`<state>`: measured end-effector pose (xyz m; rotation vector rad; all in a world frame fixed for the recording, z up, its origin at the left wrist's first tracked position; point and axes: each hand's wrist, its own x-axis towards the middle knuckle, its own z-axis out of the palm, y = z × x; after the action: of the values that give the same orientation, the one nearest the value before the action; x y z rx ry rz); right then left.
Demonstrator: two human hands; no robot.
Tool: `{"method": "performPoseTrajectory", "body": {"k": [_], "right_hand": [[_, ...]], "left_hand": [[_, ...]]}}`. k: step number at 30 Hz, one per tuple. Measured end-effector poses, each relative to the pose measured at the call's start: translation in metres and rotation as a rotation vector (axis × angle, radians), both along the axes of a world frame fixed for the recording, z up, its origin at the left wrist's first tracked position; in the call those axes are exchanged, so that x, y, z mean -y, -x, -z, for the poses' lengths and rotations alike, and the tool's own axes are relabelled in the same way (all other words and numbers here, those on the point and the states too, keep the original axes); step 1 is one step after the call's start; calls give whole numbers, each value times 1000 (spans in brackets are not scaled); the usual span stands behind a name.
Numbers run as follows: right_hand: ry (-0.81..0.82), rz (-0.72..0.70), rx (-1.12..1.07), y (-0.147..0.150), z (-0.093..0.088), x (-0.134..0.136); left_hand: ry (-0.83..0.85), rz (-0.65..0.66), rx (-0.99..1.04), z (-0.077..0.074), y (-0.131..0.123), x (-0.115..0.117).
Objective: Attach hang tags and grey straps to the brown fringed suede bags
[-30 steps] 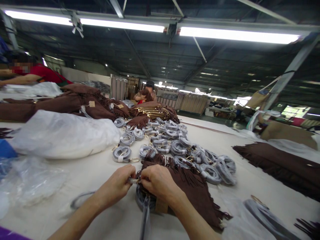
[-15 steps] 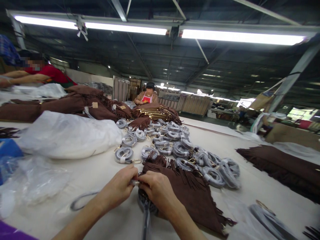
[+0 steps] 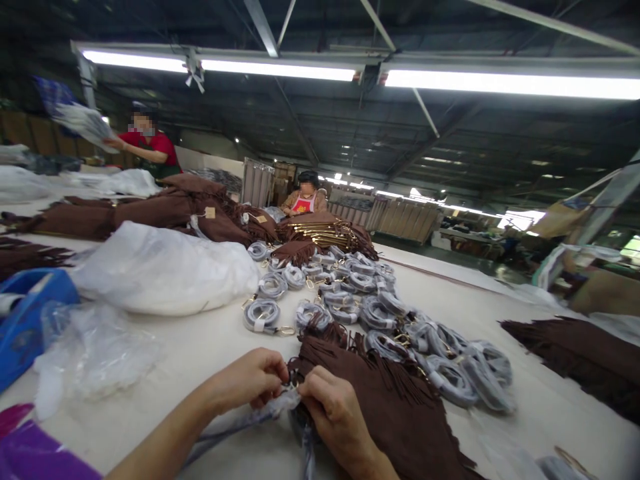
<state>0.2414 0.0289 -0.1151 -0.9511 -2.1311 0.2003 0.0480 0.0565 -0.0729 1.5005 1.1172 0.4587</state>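
My left hand (image 3: 253, 381) is closed, its fingertips pinching the end of a grey strap (image 3: 227, 427) in clear plastic wrap. My right hand (image 3: 334, 415) meets it from the other side, thumb and fingers closed on the same wrapped end. A small metal piece seems to sit between the fingertips, too small to make out. Grey wrapped strap also hangs below the hands, partly hidden by the right one. Beside and under my right hand lies a dark brown fringed bag (image 3: 385, 407).
Several coiled grey straps (image 3: 377, 313) with gold clips lie beyond the hands. A white plastic bag (image 3: 170, 267), crumpled clear plastic (image 3: 100, 350) and a blue bin (image 3: 37, 320) are at left. Brown fringed pieces (image 3: 575, 360) lie at right. Two people work across the table (image 3: 200, 333).
The grey strap now stretches leftward under my left hand, with its wrapped end between both hands. My view has turned left. The person in red has straightened and holds up a plastic-wrapped bundle.
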Motion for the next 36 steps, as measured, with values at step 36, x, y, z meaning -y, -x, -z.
{"method": "performPoseTrajectory", "body": {"k": [36], "right_hand": [[587, 0, -509, 23, -32, -17]], "left_hand": [[-368, -229, 251, 2, -12, -7]]}}
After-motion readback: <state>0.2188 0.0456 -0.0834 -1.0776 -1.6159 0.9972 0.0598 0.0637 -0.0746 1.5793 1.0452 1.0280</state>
